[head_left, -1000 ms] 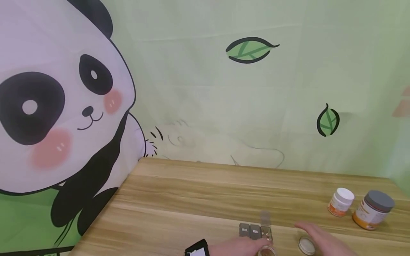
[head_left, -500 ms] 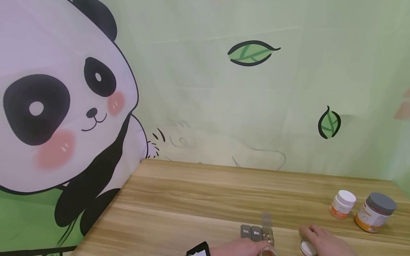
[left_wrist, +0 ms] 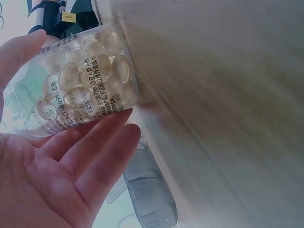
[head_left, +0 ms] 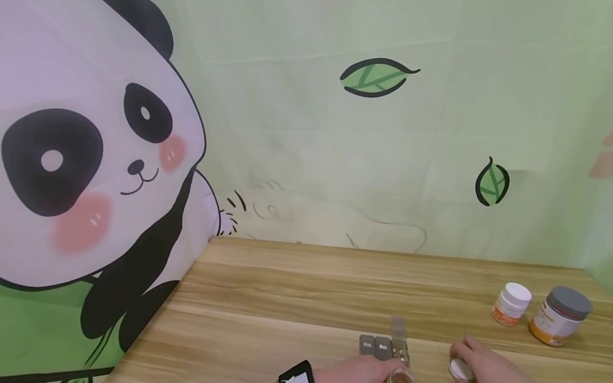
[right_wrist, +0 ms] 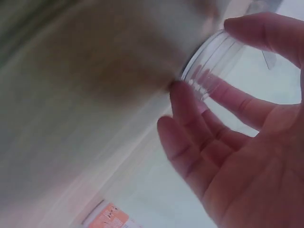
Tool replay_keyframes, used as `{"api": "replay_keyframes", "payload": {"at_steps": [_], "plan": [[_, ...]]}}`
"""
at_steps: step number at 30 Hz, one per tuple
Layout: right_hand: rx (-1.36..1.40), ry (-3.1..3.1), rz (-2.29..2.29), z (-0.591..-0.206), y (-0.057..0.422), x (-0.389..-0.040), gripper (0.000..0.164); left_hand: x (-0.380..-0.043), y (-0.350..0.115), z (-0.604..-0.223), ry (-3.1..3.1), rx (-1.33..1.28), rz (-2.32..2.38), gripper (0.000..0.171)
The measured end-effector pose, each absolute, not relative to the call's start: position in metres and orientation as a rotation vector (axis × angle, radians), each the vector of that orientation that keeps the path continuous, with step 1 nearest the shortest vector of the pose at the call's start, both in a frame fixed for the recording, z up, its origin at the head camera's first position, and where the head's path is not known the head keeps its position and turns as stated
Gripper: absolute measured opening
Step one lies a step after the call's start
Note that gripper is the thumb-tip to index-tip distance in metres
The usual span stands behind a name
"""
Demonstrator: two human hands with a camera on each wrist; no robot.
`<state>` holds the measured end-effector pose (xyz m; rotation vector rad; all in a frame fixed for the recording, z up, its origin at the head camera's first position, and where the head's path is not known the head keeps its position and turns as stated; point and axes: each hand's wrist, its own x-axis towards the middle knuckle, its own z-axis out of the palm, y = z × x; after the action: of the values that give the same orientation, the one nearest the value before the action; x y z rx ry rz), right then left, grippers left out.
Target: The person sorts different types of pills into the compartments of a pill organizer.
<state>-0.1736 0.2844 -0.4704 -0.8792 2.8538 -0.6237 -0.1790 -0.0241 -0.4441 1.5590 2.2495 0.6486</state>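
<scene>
My left hand [head_left: 356, 368] grips a clear jar [left_wrist: 88, 83] of round, see-through softgels, thumb on one side and fingers on the other. The jar's mouth has no lid on it in the head view. Just beyond that hand lies a grey pill organizer [head_left: 375, 344] marked "Wed." and "Mon."; its right-hand compartment [head_left: 399, 350] has a raised flap and small pieces inside. To the right, my right hand [head_left: 490, 366] pinches a round, clear-sided lid [right_wrist: 209, 59] by its edge, low at the tabletop. The front parts of both hands' work are cut off by the head view's lower edge.
A white-capped bottle [head_left: 511, 304] with an orange and white label stands at the right. Beside it is a larger jar [head_left: 560, 316] with a grey cap. The wooden table [head_left: 287, 287] meets a green panda-print cloth [head_left: 306, 133] behind and at left.
My right hand has come down onto the lid, and its spread fingers have drawn in round the edge. The left hand and its jar stay almost in place. The head view shifts slightly.
</scene>
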Motion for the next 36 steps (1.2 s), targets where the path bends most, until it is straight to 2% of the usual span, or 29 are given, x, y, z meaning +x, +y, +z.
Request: {"api": "replay_keyframes", "payload": {"at_steps": [5,13,20,24,31,33,36], "plan": [[-0.761,2.715,-0.897,-0.457,0.281,-0.172,0.034,-0.180,-0.024,-0.445,2.241,1.557,0.650,0.026],[-1.143,2.878,-1.138,-0.429,0.256,-0.157,0.047,-0.183,-0.025,-0.443,2.249,1.505,0.636,0.034],[-1.142,2.814,-1.355,-0.410,0.231,-0.141,0.047,-0.183,-0.023,-0.443,2.268,1.467,0.606,0.033],[-1.262,2.629,-1.565,-0.410,0.216,-0.138,0.045,-0.186,-0.022,-0.450,2.295,1.459,0.603,0.036],[-1.345,2.405,-1.652,-0.428,0.204,-0.142,0.047,-0.209,-0.015,-0.502,2.349,1.463,0.560,0.034],[-1.398,2.361,-1.659,-0.434,0.203,-0.145,0.050,-0.209,-0.014,-0.502,2.367,1.476,0.539,0.031],[-1.414,2.309,-1.677,-0.440,0.203,-0.148,0.051,-0.201,-0.016,-0.481,2.365,1.486,0.533,0.027]]}}
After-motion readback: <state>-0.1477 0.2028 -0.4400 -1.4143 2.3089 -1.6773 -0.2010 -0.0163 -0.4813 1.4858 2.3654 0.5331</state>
